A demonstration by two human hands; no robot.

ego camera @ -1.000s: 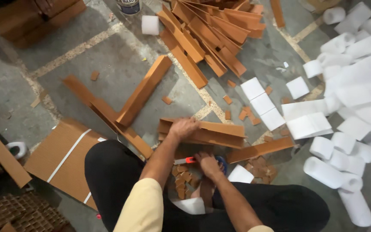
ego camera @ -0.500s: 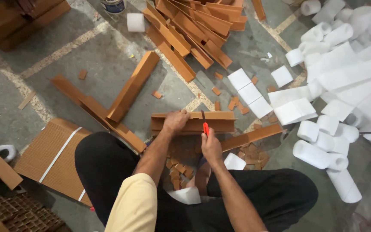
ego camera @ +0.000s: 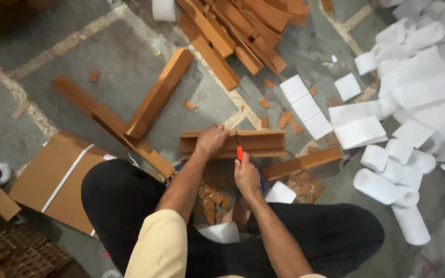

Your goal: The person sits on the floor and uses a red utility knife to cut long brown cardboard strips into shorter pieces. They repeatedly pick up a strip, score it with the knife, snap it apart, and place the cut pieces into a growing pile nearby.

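I sit on the floor with a brown cardboard corner strip [ego camera: 258,143] lying across in front of my knees. My left hand [ego camera: 211,140] presses down on the strip left of its middle. My right hand [ego camera: 246,177] grips an orange-handled knife [ego camera: 239,152], whose blade stands on the strip just right of the left hand. Several small brown offcuts [ego camera: 212,198] lie between my legs below the strip.
A heap of long brown corner strips [ego camera: 243,31] lies at the top. Two more strips [ego camera: 158,92] cross at the left, beside a flat cardboard sheet [ego camera: 57,177]. White foam rolls and sheets [ego camera: 418,103] fill the right side. Another short strip [ego camera: 302,163] lies at the right.
My right hand has lifted the knife from between my legs and brought its blade onto the strip. The left hand has stayed pressing on the strip.
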